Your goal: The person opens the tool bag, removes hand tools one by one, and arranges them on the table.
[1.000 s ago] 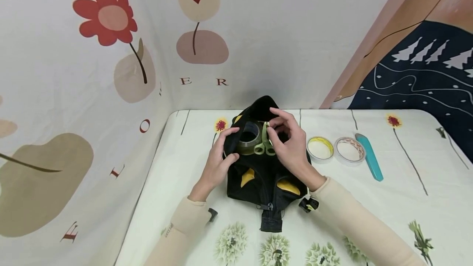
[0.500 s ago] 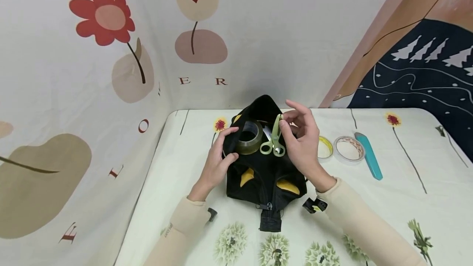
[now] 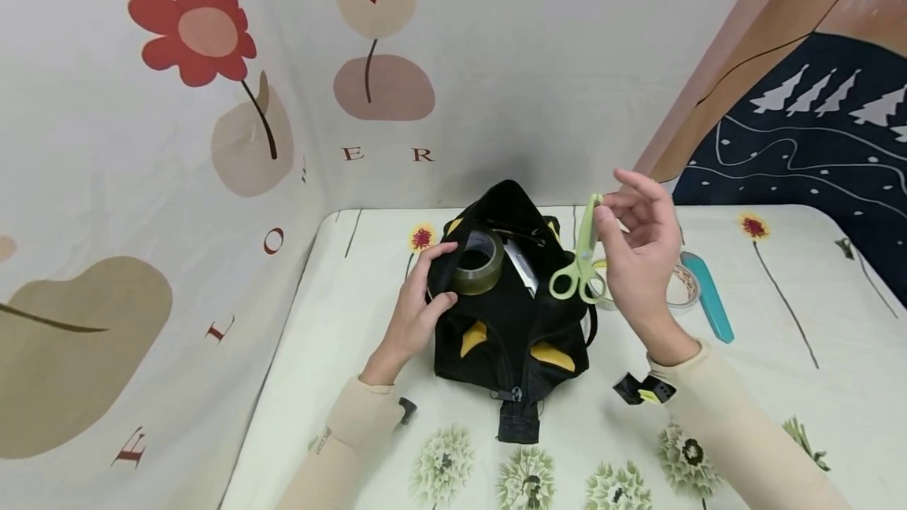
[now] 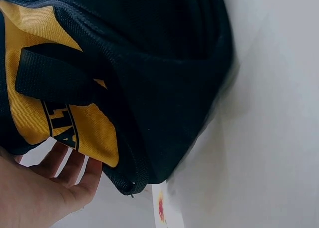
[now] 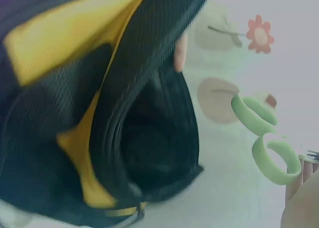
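Observation:
My left hand [image 3: 414,309] grips the left rim of a black and yellow zippered bag [image 3: 475,364], whose mouth is spread. In the left wrist view, its fingers [image 4: 75,171] curl against the yellow side panel. Above the bag's right edge, my right hand [image 3: 645,258] pinches light green scissors [image 3: 585,238] near the blade end, with the handle loops hanging down. Those green loops also appear in the right wrist view. Inside the bag lie a roll of brownish packing tape [image 3: 480,280] and a flat silvery piece [image 3: 521,267], its kind unclear.
Two tape rolls lie right of the bag; the nearer is mostly behind the right hand and scissors, the farther roll [image 3: 685,286] is partly covered. Beside them is a teal box cutter [image 3: 711,301]. A patterned fabric wall [image 3: 538,101] rises behind the table.
My right hand has drawn the scissors up out of the bag's mouth and to the right, uncovering the silvery piece. The left hand has kept its grip on the rim.

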The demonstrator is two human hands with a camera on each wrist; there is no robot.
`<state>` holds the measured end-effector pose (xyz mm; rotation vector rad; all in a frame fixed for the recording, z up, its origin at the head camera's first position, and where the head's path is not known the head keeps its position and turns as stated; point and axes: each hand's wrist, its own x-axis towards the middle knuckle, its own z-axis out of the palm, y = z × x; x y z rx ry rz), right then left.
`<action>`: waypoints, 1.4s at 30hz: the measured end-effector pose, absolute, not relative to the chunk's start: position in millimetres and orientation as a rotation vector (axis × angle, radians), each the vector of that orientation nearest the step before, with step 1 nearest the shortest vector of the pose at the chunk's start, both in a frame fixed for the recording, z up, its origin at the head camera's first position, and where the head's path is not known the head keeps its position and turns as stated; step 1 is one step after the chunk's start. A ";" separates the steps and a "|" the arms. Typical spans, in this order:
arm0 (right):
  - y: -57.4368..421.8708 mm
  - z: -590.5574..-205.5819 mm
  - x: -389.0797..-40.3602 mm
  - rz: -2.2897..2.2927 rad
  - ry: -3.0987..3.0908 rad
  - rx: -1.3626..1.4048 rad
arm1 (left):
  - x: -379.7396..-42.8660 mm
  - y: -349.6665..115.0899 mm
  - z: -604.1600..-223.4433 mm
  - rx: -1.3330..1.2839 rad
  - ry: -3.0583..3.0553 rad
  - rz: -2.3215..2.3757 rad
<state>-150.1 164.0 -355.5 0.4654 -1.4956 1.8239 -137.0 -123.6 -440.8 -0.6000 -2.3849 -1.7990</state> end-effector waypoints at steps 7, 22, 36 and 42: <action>199.8 -360.6 -152.1 1.796 -1.501 0.349 | -137.8 -123.9 -440.7 -0.608 -2.387 -1.787; 282.0 -380.9 -153.4 1.679 -1.691 0.141 | -137.4 -123.8 -439.9 -0.603 -2.387 -1.785; 365.5 -418.7 -159.0 1.589 -1.920 -0.316 | -136.9 -123.3 -438.8 -0.602 -2.387 -1.784; 389.1 -430.6 -157.6 1.618 -1.990 -0.507 | -137.6 -123.8 -439.9 -0.602 -2.387 -1.789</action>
